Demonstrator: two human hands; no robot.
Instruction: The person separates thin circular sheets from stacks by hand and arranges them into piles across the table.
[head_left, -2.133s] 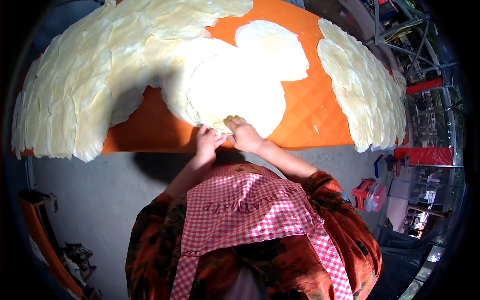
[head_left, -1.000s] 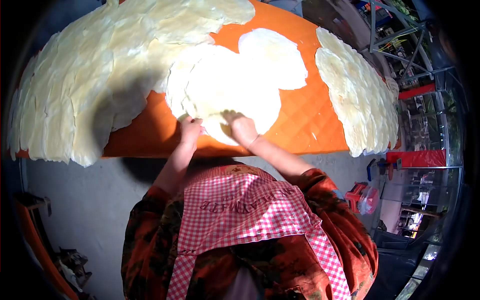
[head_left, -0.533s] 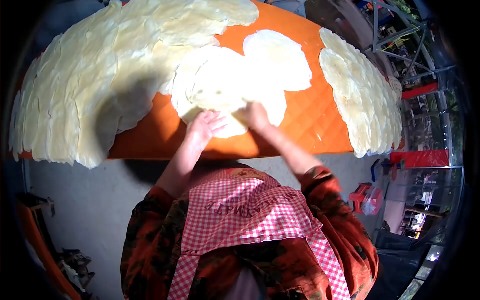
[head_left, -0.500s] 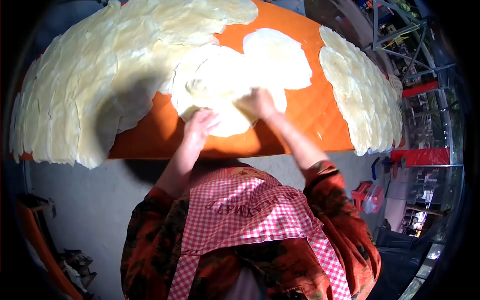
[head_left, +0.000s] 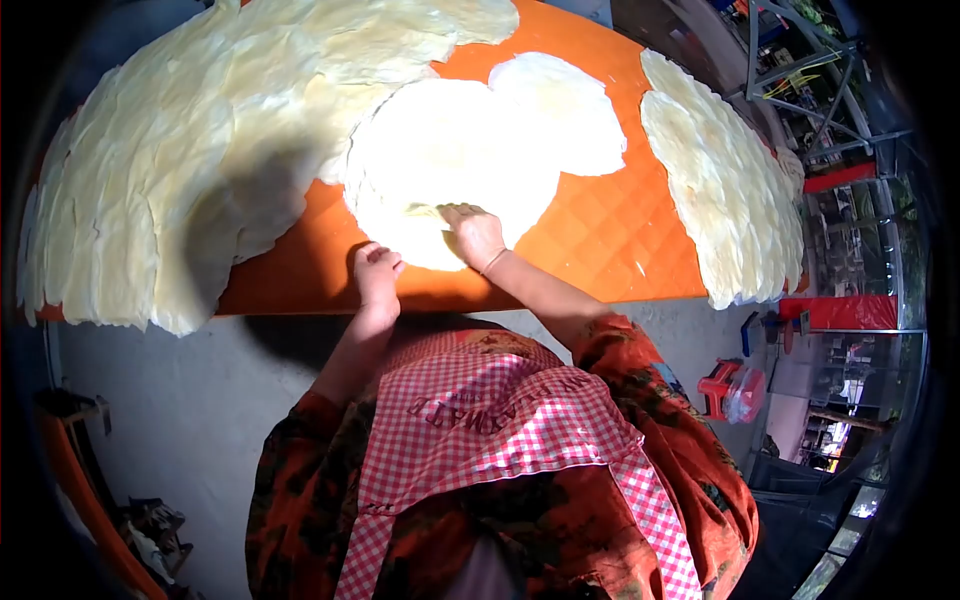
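Note:
A stack of thin, pale, round sheets (head_left: 450, 150) lies brightly lit on the orange quilted cover (head_left: 590, 235) of the table. My right hand (head_left: 475, 238) is on its near part, fingers closed at a small raised fold of the top sheet. At the near left edge of the stack, my left hand (head_left: 378, 272) has its fingers curled in, and whatever they hold is hidden. Another pale round sheet (head_left: 560, 110) lies flat just behind and to the right, meeting the stack's edge. Glare washes out the surface detail of the stack.
Overlapping pale sheets (head_left: 170, 170) cover the left side of the table, and a narrower band of sheets (head_left: 720, 190) runs down the right. The table's near edge is just before my checked apron (head_left: 490, 420). A red stool (head_left: 717, 388) stands on the floor at right.
My right hand has moved left and nearer to me across the stack. My left hand has drawn back left and towards me, to the stack's edge. The surrounding sheets stay put.

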